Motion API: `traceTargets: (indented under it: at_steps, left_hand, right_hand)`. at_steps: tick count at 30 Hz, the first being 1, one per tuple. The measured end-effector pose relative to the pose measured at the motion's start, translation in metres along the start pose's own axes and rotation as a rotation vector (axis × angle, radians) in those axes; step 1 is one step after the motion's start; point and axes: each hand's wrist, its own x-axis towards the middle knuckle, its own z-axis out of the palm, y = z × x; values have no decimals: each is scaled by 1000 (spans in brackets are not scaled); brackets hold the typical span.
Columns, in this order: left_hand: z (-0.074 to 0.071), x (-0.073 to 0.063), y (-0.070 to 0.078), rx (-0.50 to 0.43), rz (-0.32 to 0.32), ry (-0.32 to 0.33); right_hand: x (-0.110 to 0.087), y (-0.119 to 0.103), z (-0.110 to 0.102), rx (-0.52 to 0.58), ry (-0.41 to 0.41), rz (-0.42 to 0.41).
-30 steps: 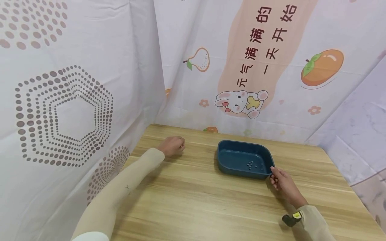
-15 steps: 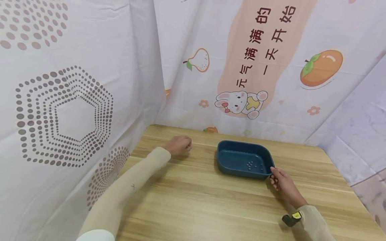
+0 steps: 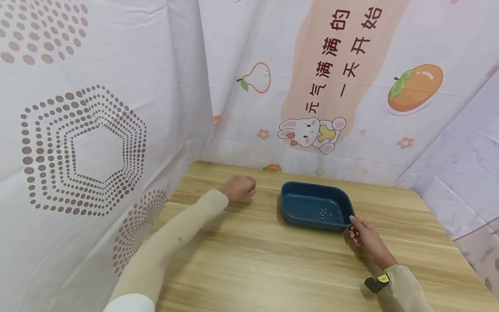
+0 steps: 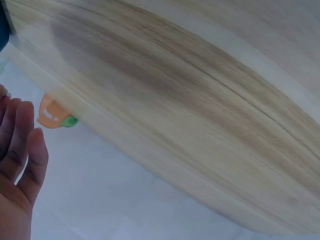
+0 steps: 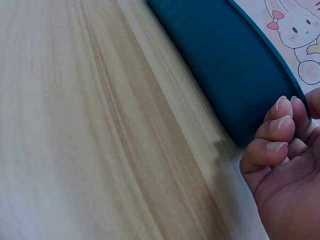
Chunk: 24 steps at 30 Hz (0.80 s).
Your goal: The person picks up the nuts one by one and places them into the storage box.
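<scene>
A dark blue rectangular tray (image 3: 300, 223) with rounded corners lies on the table. Several tiny round grey pieces, like small nuts or beads (image 3: 323, 212), are scattered in its right half. At the near right corner my right hand (image 3: 368, 240) pinches the rim, thumb on top and fingers curled beneath. The right wrist view shows this right hand (image 5: 292, 165) against the tray's outer wall (image 5: 210, 60). My left hand (image 3: 239, 188), fingers curled, hovers left of the tray. A small glint shows by its fingertips in the left wrist view; I cannot tell whether it holds something.
The wooden table (image 3: 249, 264) meets a printed white curtain (image 3: 241, 130) at the back. Another curtain with dotted hexagons (image 3: 97, 151) hangs close along the left arm. A black device with a yellow label (image 3: 377, 283) is worn at the right wrist.
My left hand has moved steadily rightward over the table, nearer to the tray, with its fingers still curled. The right hand and the tray have stayed in place.
</scene>
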Motion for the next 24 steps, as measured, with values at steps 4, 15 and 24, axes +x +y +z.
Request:
traceTargets:
  at_steps: [4,15,24]
  left_hand:
    - [2,7,5,13,15,-2]
    - [4,28,24,52,44,22]
    - [8,44,38,64,70,27]
  right_hand:
    - [0,0,0,4,-1,-2]
    - [0,0,0,13,-5,-8]
    - [-1,-1,0,-5,-2,-3]
